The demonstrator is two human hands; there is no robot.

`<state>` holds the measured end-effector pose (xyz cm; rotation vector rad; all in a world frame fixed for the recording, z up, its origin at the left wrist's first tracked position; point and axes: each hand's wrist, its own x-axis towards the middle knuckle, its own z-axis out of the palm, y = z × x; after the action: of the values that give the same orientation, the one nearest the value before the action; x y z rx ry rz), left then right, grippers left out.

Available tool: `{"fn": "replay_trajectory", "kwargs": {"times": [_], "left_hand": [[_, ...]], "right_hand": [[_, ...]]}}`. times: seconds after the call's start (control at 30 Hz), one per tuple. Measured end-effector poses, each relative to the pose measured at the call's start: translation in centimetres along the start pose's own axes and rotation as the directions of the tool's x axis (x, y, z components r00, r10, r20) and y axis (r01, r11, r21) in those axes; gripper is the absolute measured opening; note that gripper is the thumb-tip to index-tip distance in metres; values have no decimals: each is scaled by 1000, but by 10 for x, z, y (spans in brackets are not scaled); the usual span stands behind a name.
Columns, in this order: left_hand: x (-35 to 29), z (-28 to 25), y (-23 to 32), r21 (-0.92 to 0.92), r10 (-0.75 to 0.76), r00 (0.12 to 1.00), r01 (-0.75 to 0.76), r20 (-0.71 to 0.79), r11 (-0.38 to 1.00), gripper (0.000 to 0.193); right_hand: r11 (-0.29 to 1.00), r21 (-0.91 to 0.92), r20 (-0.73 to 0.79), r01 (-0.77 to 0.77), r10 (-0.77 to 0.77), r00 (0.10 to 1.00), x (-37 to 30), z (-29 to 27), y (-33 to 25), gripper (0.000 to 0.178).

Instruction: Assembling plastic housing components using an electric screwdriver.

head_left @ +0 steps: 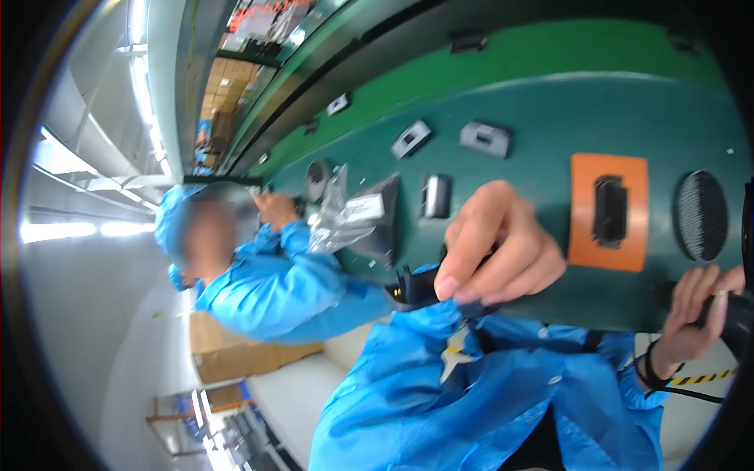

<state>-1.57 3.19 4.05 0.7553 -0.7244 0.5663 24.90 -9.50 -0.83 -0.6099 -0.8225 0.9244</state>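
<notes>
My left hand [503, 247] is closed in a pinch on a black plastic part [416, 290] with small gold contacts, held above the near edge of the green table [534, 188]. Over at the right rim, my right hand [695, 314], with a black strap round its wrist, has its fingers wrapped round a black object [737, 326] whose kind I cannot make out. Between the hands and farther back lies an orange pad [581, 224] bearing a black rectangular part [610, 212]. A dark round mesh-topped piece [703, 216] sits right of the pad.
Small grey housings [485, 139] lie scattered beyond my left hand. A clear plastic bag [381, 216] with dark contents is to the left. Farther left, a co-worker in a blue coat [275, 286] works at the same table. A green strip [550, 55] runs along the back.
</notes>
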Motion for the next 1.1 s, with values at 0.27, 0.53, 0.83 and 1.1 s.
{"fn": "replay_trajectory", "kwargs": {"times": [0.27,0.53,0.83,1.1], "left_hand": [[9,-37,51,477,152,452,844,-879,247,20],[53,-239,133,542,358,804,587,-475,-601,24],[24,-229,124,321,317,684,634,-657,-704,60],[-38,24,142,99,463,407,825,-788,-556,31]], "right_hand": [[1000,-25,86,-9,11,996,9,20,-5,24],[994,-30,123,-106,109,986,-13,51,-19,25],[970,-41,140,-241,245,959,-35,56,-18,31],[970,-5,193,-243,240,951,-30,68,-20,27]]}}
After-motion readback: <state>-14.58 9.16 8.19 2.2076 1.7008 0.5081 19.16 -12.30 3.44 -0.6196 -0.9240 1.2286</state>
